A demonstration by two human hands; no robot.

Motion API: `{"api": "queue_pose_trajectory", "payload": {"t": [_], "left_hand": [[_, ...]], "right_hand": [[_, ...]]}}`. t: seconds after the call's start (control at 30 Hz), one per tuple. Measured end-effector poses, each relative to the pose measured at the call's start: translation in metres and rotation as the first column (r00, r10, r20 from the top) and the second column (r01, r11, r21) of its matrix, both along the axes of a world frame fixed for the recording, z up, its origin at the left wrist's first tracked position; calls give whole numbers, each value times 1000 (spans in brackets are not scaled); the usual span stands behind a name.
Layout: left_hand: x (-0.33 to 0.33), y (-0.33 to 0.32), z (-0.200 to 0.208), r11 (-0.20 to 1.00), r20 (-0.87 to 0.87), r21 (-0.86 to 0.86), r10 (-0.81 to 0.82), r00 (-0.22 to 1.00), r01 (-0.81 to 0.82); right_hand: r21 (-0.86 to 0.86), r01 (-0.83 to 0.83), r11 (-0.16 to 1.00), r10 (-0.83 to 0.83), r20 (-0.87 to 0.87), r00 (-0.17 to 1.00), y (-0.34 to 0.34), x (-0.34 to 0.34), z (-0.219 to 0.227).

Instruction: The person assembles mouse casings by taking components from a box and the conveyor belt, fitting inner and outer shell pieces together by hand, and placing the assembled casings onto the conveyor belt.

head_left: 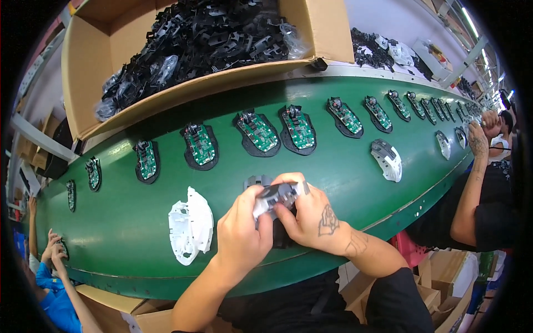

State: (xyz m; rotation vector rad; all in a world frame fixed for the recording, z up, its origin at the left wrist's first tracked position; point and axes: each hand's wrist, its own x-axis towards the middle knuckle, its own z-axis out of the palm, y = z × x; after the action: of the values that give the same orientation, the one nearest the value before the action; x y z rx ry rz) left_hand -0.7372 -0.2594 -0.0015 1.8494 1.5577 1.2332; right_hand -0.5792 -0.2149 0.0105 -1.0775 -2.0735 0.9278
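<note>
My left hand (pixel 244 230) and my right hand (pixel 319 222) meet low in the middle of the head view. Both are closed around a black-and-white mouse shell (pixel 276 195), tilted between my thumbs and fingers. My fingers cover much of it. Just behind, a dark grey curved part (pixel 256 181) shows partly past my left fingers; whether it lies on the belt or is held, I cannot tell. Left of my left hand, white plastic mouse shells (pixel 191 226) lie on the green belt (pixel 338 183), inner side up. Another grey-and-white mouse shell (pixel 386 160) rests to the right.
Beyond my hands runs a row of black mouse bases with green circuit boards (pixel 300 129). A cardboard box (pixel 205 75) heaped with black plastic parts stands behind the belt. Other people's hands work at far left (pixel 53 247) and far right (pixel 480 133).
</note>
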Motion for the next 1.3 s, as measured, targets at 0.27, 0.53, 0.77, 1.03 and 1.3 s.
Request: {"api": "queue_pose_trajectory", "payload": {"t": [0.27, 0.53, 0.77, 1.03, 1.3], "left_hand": [[3, 5, -4, 884, -94, 467, 58, 994, -7], [-12, 4, -12, 933, -55, 358, 63, 996, -39], [-16, -6, -10, 974, -60, 221, 57, 997, -42], [-11, -4, -16, 977, -32, 213, 25, 999, -18], [-21, -7, -22, 989, -1, 143, 49, 999, -48]], "right_hand": [[394, 21, 919, 37, -138, 990, -3, -3, -7], [291, 59, 955, -31, -99, 995, -1, -18, -12], [97, -48, 994, 67, -201, 977, 1, -16, -17], [78, 14, 997, 4, -228, 974, -4, -21, -21], [87, 56, 995, -36, -217, 975, -9, -33, -18]]}}
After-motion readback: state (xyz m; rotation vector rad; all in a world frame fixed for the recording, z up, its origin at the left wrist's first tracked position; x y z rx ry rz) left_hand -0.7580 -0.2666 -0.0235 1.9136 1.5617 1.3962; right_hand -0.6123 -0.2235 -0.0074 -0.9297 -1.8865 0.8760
